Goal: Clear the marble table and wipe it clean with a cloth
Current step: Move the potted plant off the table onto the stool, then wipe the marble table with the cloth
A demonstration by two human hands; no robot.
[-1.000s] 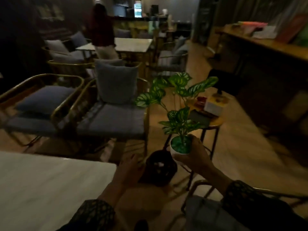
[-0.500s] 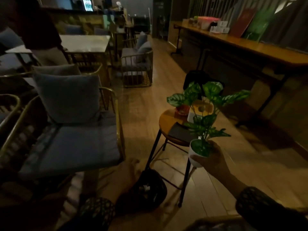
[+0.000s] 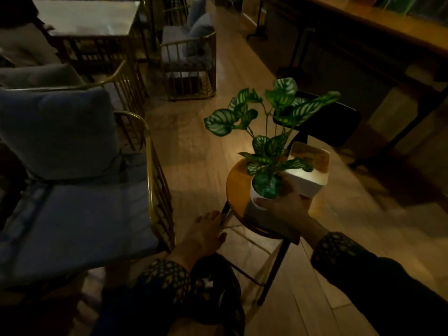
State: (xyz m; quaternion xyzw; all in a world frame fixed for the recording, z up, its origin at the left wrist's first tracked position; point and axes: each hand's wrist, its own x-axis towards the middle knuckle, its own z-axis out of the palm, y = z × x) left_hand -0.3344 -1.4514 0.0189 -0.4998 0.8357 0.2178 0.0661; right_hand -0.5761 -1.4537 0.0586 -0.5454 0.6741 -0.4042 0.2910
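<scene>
Carrying a small potted plant (image 3: 265, 163) in its white pot, the person's right hand (image 3: 282, 209) is wrapped around the pot's lower side at centre right of the frame, holding it just over the round wooden stool (image 3: 238, 183) that is serving as a side stand. Whether the pot's base is touching the stool top cannot be told, since the fingers and the dim light are hiding the underside. A white square box (image 3: 309, 170) is already sitting on the stool just beside the pot, at the right, taking up much of the seat.

At lower centre, the left hand (image 3: 204, 235) is hanging loosely open with nothing in it, near the stool's left edge. A cushioned armchair (image 3: 72, 185) is filling the left of the frame, and the only pale tabletop (image 3: 89, 16) in view, at upper left, is well apart from the hands; the one being cleared appears to be out of shot.

The clearing stage seems to be under way, with wiping not yet started and no cloth in sight. Next, the plant is probably needing a level spot on the bare left part of the seat, set down upright and clear of the box before the fingers are letting go, as the tall leaves are making it top-heavy.
</scene>
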